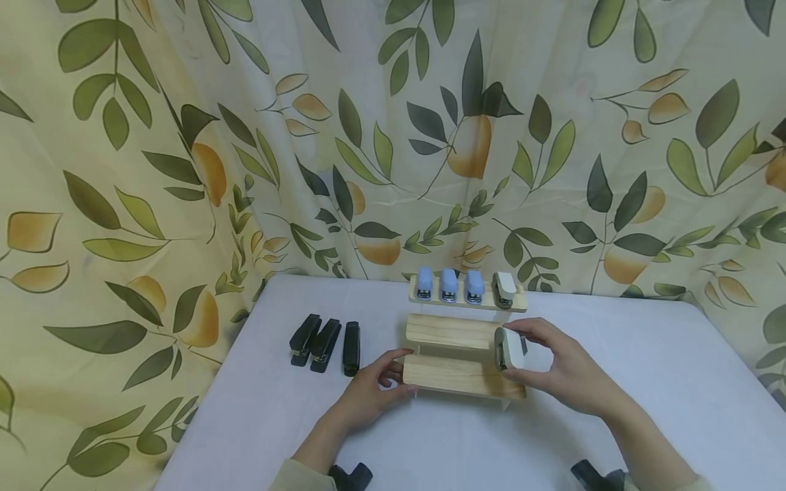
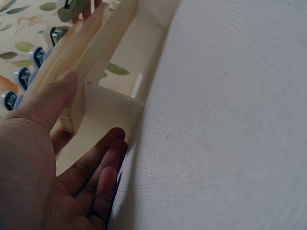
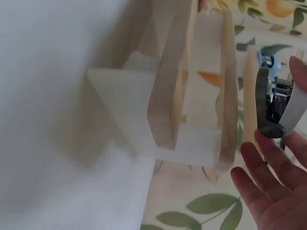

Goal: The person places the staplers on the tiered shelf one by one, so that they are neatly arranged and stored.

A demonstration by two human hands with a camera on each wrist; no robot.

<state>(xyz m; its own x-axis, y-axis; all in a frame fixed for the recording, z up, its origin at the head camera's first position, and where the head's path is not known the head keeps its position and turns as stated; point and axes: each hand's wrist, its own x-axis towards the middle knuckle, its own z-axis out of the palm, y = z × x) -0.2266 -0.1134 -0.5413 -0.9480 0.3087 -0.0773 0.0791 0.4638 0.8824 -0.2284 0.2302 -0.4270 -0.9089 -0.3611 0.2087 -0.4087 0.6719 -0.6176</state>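
A tiered wooden display stand [image 1: 451, 376] with pale side supports stands on the table. My left hand [image 1: 368, 395] grips the left end of its lowest shelf, the thumb on the board's top and a fingertip showing below [image 2: 60, 139]; the other fingers are beside the side support. Between thumb and fingers, my right hand [image 1: 568, 372] holds a white stapler [image 1: 512, 348] with a dark base over the stand's right end. In the right wrist view, this stapler [image 3: 263, 103] appears apart from the shelves. Three blue staplers [image 1: 449, 285] and another white stapler [image 1: 505, 290] occupy the top shelf.
Three black staplers [image 1: 325, 345] lie side by side on the white-covered table [image 1: 245, 423], left of the stand. A leaf-patterned curtain [image 1: 368, 170] hangs behind the table and along its left. Dark wrist-worn gear [image 1: 351, 477] shows at the bottom edge.
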